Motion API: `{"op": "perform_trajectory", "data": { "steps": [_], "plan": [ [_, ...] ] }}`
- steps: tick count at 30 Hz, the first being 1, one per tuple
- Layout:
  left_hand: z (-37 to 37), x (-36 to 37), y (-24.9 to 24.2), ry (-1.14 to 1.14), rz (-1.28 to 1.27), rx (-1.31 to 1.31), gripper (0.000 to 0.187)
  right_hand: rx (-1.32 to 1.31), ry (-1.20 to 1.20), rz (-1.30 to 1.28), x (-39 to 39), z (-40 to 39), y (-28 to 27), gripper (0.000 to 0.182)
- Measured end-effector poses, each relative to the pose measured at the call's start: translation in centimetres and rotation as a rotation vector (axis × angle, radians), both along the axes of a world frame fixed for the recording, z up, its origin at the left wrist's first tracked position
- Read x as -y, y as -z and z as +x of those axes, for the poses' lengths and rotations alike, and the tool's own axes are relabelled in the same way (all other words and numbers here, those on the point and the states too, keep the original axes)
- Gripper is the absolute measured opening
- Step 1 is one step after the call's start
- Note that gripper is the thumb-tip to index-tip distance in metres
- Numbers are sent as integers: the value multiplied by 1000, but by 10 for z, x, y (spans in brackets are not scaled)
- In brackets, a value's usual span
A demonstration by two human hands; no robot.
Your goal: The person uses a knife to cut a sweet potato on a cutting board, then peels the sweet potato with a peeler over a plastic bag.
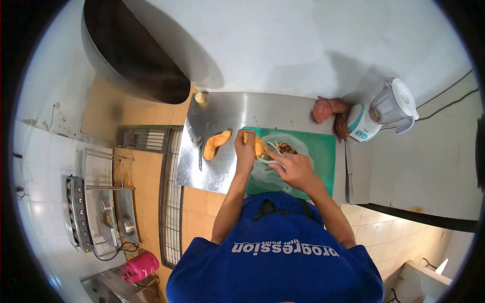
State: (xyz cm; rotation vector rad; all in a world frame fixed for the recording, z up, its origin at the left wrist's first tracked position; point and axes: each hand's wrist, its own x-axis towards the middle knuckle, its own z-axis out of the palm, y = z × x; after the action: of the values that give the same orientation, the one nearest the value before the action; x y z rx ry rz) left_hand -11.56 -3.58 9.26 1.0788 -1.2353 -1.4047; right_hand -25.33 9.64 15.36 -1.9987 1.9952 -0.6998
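Note:
My left hand (246, 149) is closed around a peeled orange sweet potato (259, 146), holding it over a clear plastic bag (302, 146). My right hand (297, 170) grips a white peeler (273, 162) against the side of that sweet potato; its blade is hard to make out. Dark peelings (286, 147) lie in the bag, which is spread on a green cutting board (324, 151). Left of my left hand, another peeled sweet potato (216, 145) rests on the steel table (237, 107), beside a spoon (199, 153).
Unpeeled reddish sweet potatoes (327, 109) sit against the wall. To the right stand a blender (391, 105) and a knife (349, 174) lying lengthwise. A small pale round item (200, 97) is at the table's back left corner. A large dark pan (132, 50) hangs at upper left.

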Motion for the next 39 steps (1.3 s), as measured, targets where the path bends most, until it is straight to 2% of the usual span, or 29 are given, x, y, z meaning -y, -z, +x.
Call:
{"op": "perform_trajectory", "data": {
  "steps": [4, 6, 9, 11, 13, 14, 16, 18, 21, 22, 24, 28, 29, 33, 35, 37, 39],
  "plan": [
    [1, 8, -9, -95, 3, 6, 11, -29, -53, 98, -13, -12, 25, 40],
    [1, 7, -3, -68, 4, 20, 10, 47, 16, -16, -8, -11, 12, 40],
    [-2, 0, -3, 0, 29, 21, 10, 4, 26, -13, 4, -3, -23, 41],
    [-1, 1, -7, 33, 56, 6, 11, -41, 4, 55, -1, -4, -5, 42],
    [4, 11, -10, -117, 241, -283, 14, -98, -28, 114, -8, -11, 14, 44],
    [11, 17, -9, -65, 150, -194, 18, -51, -33, 174, -14, -11, 17, 44],
    [14, 18, -4, -26, 184, -222, 19, -13, -54, 239, -15, -18, 24, 44],
    [16, 9, 0, 22, 232, -232, 20, 128, 24, 63, -6, -15, 15, 45],
    [0, -1, 1, 129, 307, -275, 27, 181, 26, 11, 9, -7, -11, 46],
    [-2, -2, -1, 116, 320, -344, 31, 181, 34, 9, 6, -7, -7, 46],
    [-4, 0, -10, 104, 324, -424, 35, 84, -2, 164, 0, -10, 7, 47],
    [2, 5, -22, 92, 308, -465, 43, 75, 5, 75, -5, -13, 17, 48],
    [3, 3, -21, 115, 288, -458, 44, 120, 46, 41, 1, -10, 1, 48],
    [-7, -6, -19, 86, 294, -487, 41, 122, 78, 35, 11, 0, -9, 47],
    [-7, -1, -24, -50, 309, -514, 36, 84, 55, 54, -1, -4, 14, 46],
    [1, 7, -23, -65, 269, -515, 33, 51, 32, 85, -3, -4, 19, 45],
    [1, 8, -22, -89, 237, -517, 29, 175, 102, 80, 1, -3, 1, 45]
  ]
}}
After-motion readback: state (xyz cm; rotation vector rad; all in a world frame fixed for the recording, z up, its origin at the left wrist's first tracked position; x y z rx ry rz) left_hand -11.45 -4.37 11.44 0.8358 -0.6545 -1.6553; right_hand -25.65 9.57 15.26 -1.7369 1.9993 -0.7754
